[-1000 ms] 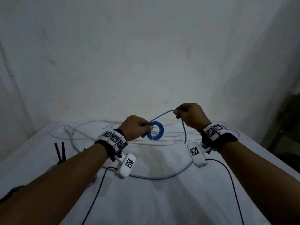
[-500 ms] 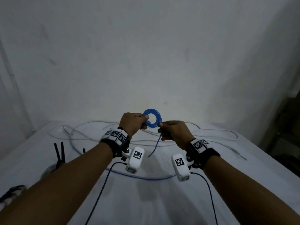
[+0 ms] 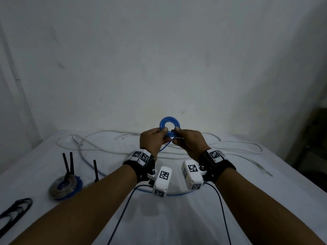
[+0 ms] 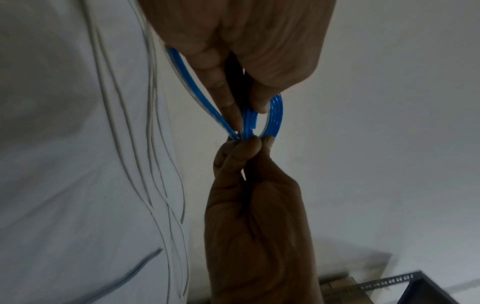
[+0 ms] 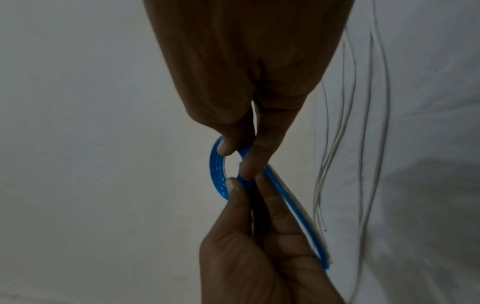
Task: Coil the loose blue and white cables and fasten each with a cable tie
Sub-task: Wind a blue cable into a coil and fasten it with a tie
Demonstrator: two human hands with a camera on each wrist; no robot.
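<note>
Blue cable coil is held up in the air above the far half of the tabletop, ring face toward the head camera, hole open and roughly round, standing about upright. Its loose tail drops from the bottom of the ring down and to the left between the wrists, then runs along the tabletop in a low arc under the wrist cameras.

Left hand pinches the ring's lower-left rim, thumb on the front. Right hand pinches the lower-right rim with thumb and fingertip; the other fingers are curled in. In the left wrist view the coil shows as several parallel blue turns stacked flat, with the fingertips of the right hand meeting it from below. In the right wrist view the same banded turns sit between both thumbs.

White cable lies loose in long loops across the back of the tabletop, behind and to both sides of the hands, not touching the coil. At the left sits a finished coil, grey and blue turns, with black cable tie tails sticking up. Another black tie stands just right of it. A dark loop lies at the left edge. Black leads run from the wrist cameras toward the near edge.
</note>
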